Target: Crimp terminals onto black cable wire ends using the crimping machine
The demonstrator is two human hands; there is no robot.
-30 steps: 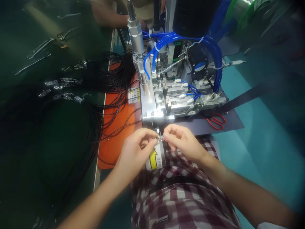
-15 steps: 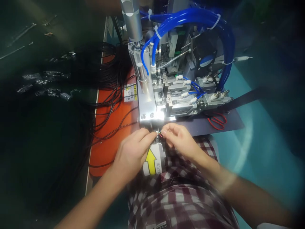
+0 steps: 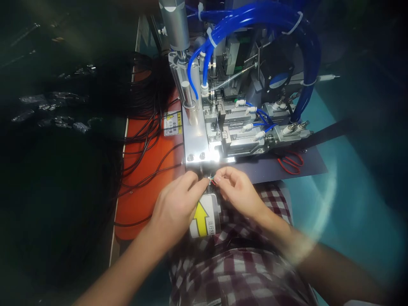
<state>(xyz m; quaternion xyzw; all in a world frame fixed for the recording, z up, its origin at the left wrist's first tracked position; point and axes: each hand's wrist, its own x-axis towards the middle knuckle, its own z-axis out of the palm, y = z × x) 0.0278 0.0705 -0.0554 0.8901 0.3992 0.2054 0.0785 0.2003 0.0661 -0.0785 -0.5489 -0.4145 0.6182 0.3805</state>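
Thin coloured wires [image 3: 212,181], one of them red, span the small gap between my hands, just below the front edge of the metal machine [image 3: 196,142]. My left hand [image 3: 175,199] pinches them from the left with thumb and forefinger; its other fingers are curled out of sight. From the right, the thumb and forefinger of my right hand [image 3: 239,187] close on the free ends. Beneath my left hand is a white cylinder [image 3: 210,212] with a yellow arrow label. The exact fingertip contact is too small to make out.
Black cables [image 3: 149,144] run across the orange mat [image 3: 140,204] on the left. Thick blue tubes [image 3: 255,15] arch over the machine. Red-handled scissors or pliers [image 3: 291,165] lie on the right. Clear-wrapped small parts [image 3: 60,121] are in the dark area at far left.
The view has shifted slightly. Both hands keep their pinch at the wires, with the right fingertips a little nearer the left ones.
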